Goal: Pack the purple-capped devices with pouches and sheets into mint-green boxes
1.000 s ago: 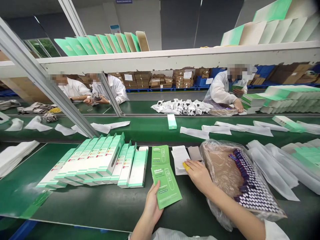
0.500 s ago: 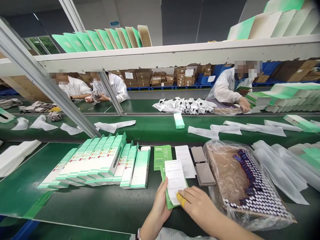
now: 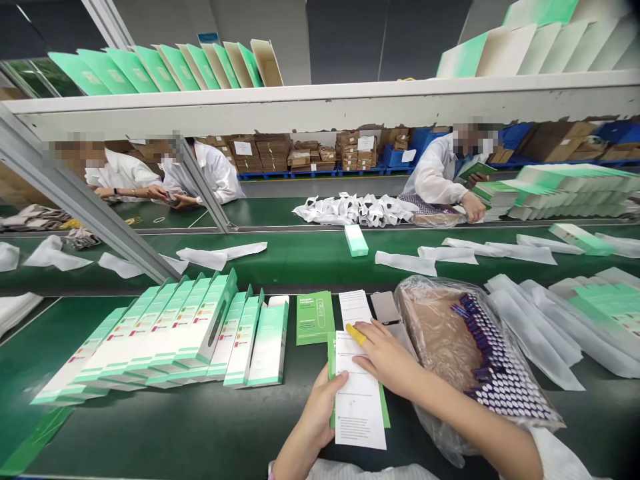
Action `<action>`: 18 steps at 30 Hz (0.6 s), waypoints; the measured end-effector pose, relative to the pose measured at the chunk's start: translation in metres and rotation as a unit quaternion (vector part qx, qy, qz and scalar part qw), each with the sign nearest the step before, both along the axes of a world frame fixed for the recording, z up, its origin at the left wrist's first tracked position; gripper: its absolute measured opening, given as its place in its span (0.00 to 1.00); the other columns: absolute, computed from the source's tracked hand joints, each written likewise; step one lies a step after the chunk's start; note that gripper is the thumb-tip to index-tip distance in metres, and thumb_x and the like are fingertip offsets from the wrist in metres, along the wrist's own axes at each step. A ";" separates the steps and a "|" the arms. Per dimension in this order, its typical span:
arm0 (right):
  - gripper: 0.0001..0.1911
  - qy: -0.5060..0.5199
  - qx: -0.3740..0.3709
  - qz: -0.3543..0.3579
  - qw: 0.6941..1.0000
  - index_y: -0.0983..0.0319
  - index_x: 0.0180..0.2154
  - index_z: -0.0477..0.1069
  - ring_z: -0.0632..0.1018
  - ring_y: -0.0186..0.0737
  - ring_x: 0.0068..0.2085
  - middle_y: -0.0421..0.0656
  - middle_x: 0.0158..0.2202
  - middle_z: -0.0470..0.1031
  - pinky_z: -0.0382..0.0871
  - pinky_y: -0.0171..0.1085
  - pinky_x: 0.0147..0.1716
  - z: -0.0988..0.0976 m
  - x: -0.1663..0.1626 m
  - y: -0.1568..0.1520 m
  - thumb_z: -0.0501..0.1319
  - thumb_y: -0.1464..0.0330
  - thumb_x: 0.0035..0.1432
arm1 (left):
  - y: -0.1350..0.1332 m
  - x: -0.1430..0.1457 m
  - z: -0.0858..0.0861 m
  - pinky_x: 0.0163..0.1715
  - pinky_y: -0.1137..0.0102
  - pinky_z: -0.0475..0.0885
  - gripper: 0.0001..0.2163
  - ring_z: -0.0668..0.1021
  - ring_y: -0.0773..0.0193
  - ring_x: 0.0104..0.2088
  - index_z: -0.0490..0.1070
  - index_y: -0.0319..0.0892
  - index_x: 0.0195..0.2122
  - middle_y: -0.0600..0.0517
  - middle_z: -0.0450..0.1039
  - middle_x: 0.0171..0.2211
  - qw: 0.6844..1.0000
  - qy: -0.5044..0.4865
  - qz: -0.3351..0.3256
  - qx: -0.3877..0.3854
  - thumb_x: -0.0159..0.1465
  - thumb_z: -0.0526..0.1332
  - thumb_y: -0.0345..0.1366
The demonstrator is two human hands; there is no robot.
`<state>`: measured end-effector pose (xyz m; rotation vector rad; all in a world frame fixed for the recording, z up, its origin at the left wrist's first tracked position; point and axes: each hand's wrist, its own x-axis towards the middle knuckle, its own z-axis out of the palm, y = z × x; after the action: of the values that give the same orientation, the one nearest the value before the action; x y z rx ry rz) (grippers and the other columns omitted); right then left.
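My left hand (image 3: 320, 407) is closed around a green booklet (image 3: 385, 407) and a white printed leaflet (image 3: 359, 420) lying over it, its thumb pressing on the leaflet's face. Over the leaflet's upper part lies my right hand (image 3: 387, 353), a yellow cover on one finger. Its fingers are spread and touch the paper near the top edge. Just beyond are a green booklet (image 3: 314, 319) with a thermometer drawing and a stack of white leaflets (image 3: 354, 305). Grey folded pouches (image 3: 384, 307) sit partly hidden behind my right hand.
On the left, white-green boxes (image 3: 200, 320) stand in a leaning row. A plastic-lined carton (image 3: 430, 320) of batteries lies right. White sleeves (image 3: 535, 327) are beyond it. A small box (image 3: 356, 240) rests on the green belt (image 3: 300, 267). Co-workers in white sit opposite; a shelf (image 3: 320, 107) crosses above.
The white leaflet now reaches lower, past the green booklet's bottom edge. My right hand has moved up from the leaflet's lower side to its top. The view has shifted slightly right.
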<state>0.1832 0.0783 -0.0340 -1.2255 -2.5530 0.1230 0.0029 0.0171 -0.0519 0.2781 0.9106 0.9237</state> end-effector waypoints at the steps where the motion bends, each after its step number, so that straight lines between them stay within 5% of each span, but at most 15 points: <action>1: 0.21 -0.008 -0.007 -0.011 1.000 0.63 0.59 0.65 0.71 0.47 0.59 0.51 0.57 0.73 0.63 0.51 0.61 -0.002 0.004 0.006 0.57 0.67 0.66 | 0.001 0.000 0.000 0.37 0.62 0.76 0.22 0.83 0.48 0.39 0.67 0.36 0.55 0.40 0.81 0.41 1.000 0.001 -0.003 -0.001 0.60 0.67 0.31; 5: 0.19 -0.040 -0.016 -0.093 0.995 0.64 0.57 0.68 0.69 0.51 0.61 0.54 0.58 0.71 0.58 0.57 0.61 -0.008 0.043 0.057 0.48 0.71 0.68 | 0.004 -0.004 0.000 0.37 0.62 0.76 0.20 0.83 0.46 0.40 0.68 0.36 0.52 0.40 0.82 0.39 1.000 0.010 -0.004 -0.011 0.59 0.68 0.32; 9: 0.23 -0.084 -0.033 -0.104 0.990 0.70 0.54 0.70 0.64 0.65 0.63 0.62 0.58 0.69 0.53 0.67 0.59 -0.022 0.084 0.105 0.61 0.66 0.60 | 0.005 -0.008 -0.001 0.41 0.59 0.76 0.22 0.82 0.44 0.43 0.69 0.36 0.53 0.39 0.81 0.41 1.000 0.000 -0.004 -0.010 0.58 0.70 0.32; 13: 0.22 -0.102 -0.025 -0.070 0.992 0.67 0.50 0.71 0.65 0.61 0.63 0.58 0.54 0.72 0.49 0.63 0.62 -0.030 0.097 0.104 0.66 0.64 0.55 | 0.005 -0.013 -0.006 0.39 0.60 0.75 0.24 0.82 0.44 0.42 0.68 0.37 0.54 0.40 0.81 0.40 1.000 0.007 0.012 -0.019 0.58 0.70 0.33; 18: 0.10 -0.085 0.010 -0.059 0.995 0.63 0.46 0.70 0.73 0.53 0.53 0.52 0.48 0.74 0.50 0.61 0.62 -0.020 0.102 0.088 0.60 0.68 0.62 | 0.011 -0.014 -0.008 0.38 0.60 0.75 0.24 0.83 0.45 0.41 0.69 0.37 0.54 0.39 0.81 0.41 1.000 -0.003 0.007 -0.016 0.57 0.71 0.34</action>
<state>0.2849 0.1663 -0.0545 -1.4321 -2.6081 -0.0347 -0.0108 0.0277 -0.0598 0.2412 0.9228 0.9217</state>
